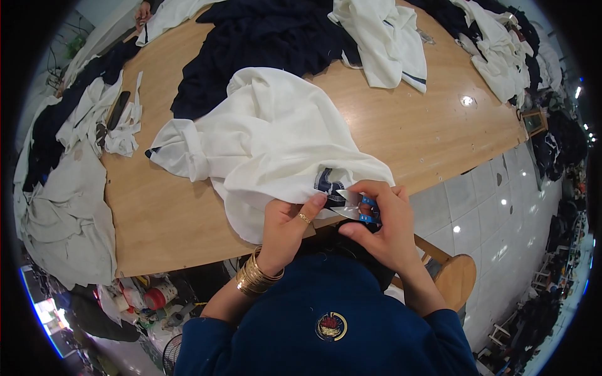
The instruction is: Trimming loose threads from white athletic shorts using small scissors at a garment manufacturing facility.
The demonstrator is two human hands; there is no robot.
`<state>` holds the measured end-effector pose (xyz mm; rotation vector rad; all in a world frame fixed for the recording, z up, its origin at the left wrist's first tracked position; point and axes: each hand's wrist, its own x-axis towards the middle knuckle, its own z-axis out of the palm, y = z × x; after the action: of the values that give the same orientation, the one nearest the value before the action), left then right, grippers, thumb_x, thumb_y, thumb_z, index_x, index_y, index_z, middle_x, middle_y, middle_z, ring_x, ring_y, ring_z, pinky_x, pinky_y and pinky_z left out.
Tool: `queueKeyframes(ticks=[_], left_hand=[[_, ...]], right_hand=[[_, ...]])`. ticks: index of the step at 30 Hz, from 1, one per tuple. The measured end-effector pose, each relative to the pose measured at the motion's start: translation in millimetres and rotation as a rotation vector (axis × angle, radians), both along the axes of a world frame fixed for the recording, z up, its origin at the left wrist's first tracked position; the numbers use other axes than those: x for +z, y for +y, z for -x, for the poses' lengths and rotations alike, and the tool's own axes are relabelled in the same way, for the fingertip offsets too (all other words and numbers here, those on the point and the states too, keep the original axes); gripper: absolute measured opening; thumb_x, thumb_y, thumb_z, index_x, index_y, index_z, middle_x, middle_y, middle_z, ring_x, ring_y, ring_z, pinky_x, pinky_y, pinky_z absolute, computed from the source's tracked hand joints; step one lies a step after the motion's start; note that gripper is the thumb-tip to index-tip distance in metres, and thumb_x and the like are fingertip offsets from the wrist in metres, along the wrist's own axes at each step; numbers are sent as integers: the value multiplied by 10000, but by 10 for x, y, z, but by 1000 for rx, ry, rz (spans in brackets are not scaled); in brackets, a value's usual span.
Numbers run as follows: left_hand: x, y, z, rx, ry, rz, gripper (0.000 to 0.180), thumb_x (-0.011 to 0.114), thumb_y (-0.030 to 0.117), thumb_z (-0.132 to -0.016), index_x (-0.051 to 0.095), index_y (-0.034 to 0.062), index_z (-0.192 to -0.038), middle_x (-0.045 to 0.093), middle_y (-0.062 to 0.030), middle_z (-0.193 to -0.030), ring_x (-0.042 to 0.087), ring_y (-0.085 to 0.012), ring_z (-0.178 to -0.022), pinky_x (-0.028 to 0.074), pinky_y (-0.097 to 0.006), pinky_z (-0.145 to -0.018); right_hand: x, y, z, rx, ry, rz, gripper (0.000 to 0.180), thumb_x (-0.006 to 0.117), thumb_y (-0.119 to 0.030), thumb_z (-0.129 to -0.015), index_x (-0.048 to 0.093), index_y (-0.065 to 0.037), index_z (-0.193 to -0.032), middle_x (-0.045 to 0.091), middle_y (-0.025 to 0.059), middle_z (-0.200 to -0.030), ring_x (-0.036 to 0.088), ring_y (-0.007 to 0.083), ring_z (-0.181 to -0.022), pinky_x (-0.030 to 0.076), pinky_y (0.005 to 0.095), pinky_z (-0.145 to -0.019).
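Observation:
A white garment with a dark blue embroidered patch lies crumpled on the wooden table, its lower edge pulled over the near rim. My left hand, wearing a ring and gold bangles, pinches the fabric just beside the patch. My right hand grips small blue-handled thread snips, whose metal blades point left at the fabric next to the patch. Both hands meet at the table's near edge, above my dark blue top.
Dark blue garments and more white garments are heaped at the table's far side and at the right end. White and grey cloth hangs off the left end. A round wooden stool stands on the tiled floor. Another person's hand rests far left.

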<state>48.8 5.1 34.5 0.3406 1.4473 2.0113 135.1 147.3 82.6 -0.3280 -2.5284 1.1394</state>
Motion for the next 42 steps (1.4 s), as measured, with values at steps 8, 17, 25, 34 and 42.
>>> queueKeyframes(ticks=[8, 17, 25, 34, 42], left_hand=[[67, -35, -22, 0, -1, -29, 161, 583, 53, -859, 612, -42, -986, 634, -56, -928, 560, -91, -851, 441, -233, -774], [93, -35, -2, -35, 41, 2, 169, 581, 50, -857, 610, -50, -990, 638, -59, -924, 564, -96, -848, 442, -234, -768], [53, -52, 6, -43, 204, 127, 169, 588, 114, -859, 621, -21, -955, 642, -67, -858, 555, -110, -788, 433, -244, -730], [57, -70, 1, -65, 215, 111, 168, 581, 124, -863, 623, -14, -948, 645, -67, -861, 569, -124, -800, 437, -252, -739], [29, -52, 1, -47, 296, 145, 166, 580, 106, -853, 620, -20, -952, 648, -97, -857, 593, -159, -801, 445, -272, -745]], right_hand=[[-97, 80, -72, 11, -30, -303, 244, 675, -307, -748, 597, -100, -851, 565, -15, -689, 475, 155, -587, 259, 326, -649], [-85, 71, -67, 4, -14, -317, 252, 676, -316, -746, 595, -100, -848, 574, -14, -689, 482, 152, -581, 262, 324, -647], [-78, 74, -49, 24, 2, -341, 255, 676, -314, -748, 592, -93, -842, 568, -6, -673, 483, 156, -577, 267, 324, -651], [-94, 62, -63, 37, 16, -333, 258, 676, -313, -748, 591, -87, -839, 560, -1, -666, 481, 157, -579, 265, 324, -647], [-85, 33, -63, 24, -15, -290, 229, 675, -271, -745, 586, -87, -848, 564, 26, -687, 483, 187, -602, 259, 328, -660]])
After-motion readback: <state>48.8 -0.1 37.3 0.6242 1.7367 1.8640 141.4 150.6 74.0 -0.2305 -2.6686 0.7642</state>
